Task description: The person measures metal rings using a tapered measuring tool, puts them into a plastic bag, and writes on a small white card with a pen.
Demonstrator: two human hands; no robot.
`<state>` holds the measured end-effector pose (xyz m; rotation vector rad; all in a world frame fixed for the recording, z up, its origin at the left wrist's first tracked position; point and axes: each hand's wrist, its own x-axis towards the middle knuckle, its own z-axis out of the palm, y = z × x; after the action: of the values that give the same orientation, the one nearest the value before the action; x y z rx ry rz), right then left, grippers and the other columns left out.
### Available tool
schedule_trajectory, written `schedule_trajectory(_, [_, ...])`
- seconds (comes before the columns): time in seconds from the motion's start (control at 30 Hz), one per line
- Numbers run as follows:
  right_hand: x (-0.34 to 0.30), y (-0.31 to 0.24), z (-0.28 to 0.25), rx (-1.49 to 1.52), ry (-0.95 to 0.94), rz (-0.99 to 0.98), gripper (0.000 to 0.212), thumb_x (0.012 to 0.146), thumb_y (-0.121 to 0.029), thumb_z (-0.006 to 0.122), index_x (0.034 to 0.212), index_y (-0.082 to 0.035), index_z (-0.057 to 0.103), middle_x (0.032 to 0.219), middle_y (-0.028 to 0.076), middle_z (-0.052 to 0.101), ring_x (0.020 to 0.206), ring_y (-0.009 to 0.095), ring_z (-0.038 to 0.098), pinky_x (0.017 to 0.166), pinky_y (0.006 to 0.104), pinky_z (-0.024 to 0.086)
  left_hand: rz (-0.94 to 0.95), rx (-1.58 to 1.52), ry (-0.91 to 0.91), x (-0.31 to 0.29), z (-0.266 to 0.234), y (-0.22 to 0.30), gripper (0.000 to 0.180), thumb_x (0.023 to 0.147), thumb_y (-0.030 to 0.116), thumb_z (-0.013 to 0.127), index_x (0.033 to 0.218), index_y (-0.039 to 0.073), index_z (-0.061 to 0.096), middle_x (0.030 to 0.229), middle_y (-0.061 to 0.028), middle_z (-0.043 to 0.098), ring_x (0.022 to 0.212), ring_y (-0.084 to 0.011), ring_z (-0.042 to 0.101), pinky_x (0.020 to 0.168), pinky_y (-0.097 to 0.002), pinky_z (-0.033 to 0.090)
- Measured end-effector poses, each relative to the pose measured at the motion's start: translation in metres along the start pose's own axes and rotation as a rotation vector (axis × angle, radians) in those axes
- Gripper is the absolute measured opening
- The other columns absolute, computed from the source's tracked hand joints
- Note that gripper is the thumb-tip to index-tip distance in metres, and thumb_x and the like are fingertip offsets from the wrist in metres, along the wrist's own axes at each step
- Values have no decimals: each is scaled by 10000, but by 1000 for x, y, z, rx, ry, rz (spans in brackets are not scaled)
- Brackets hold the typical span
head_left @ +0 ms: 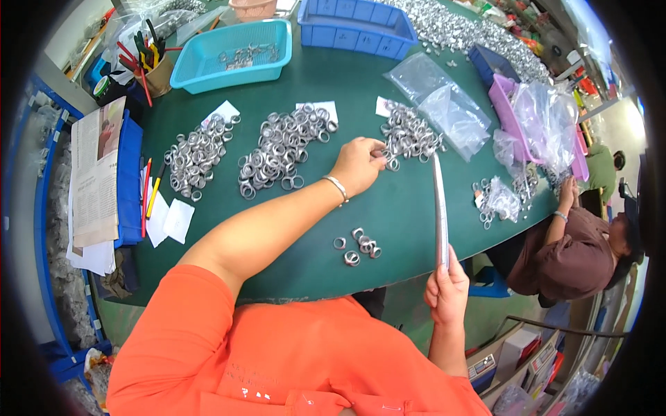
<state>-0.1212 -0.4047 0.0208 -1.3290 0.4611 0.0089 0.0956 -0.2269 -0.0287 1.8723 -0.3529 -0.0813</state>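
My right hand (447, 288) is wrapped round the lower end of a long, tapered metal ring mandrel (440, 215), held upright with its narrow tip beside the right-hand pile of rings (411, 132). At the near left edge of that pile, my left hand (359, 165) has its thumb and fingers pinched on a silver ring (392, 165). Two more ring piles lie to the left, a middle pile (281, 149) and a left pile (200, 156). Closer to me sits a small group of loose rings (365, 243).
Farther back stand a turquoise basket (186, 78) and a blue bin (357, 41). Clear plastic bags (451, 111) lie right of the rings. On the left are paper slips (179, 220), pencils (147, 197) and a newspaper (96, 180). A co-worker (569, 256) sits at the right.
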Motion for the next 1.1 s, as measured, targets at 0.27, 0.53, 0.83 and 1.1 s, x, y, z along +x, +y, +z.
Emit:
schedule_trajectory(0.27, [14,4,23,74,-151,38,493,920,-97,519,1364,23,341,704,-14,479,476,32,360,365,172,272,276,315,-579,-90,-42,5,140,720,87,702,838,41,642,857,-100,562,785,-261,581,697,-366,486])
schedule_trajectory(0.53, [12,16,41,-31,-324,36,498,896,-68,546,1344,46,361,716,-8,486,489,37,372,410,181,280,36,97,-321,-128,-84,6,126,732,-8,684,849,4,637,851,-82,563,739,-196,603,654,-290,505])
schedule_trajectory(0.83, [13,18,49,-611,-565,-457,469,805,-47,648,1241,40,503,952,152,658,805,139,634,733,223,461,-312,-1145,121,-146,-127,-23,67,826,-3,614,886,22,601,1005,-147,606,842,-174,609,717,-263,519])
schedule_trajectory(1.1, [17,7,78,-691,-707,-488,488,752,-17,674,1221,-2,541,679,142,588,565,200,584,574,257,460,-178,-936,10,-157,-119,-7,379,623,-183,655,965,-25,626,968,-125,574,842,-204,587,734,-296,503])
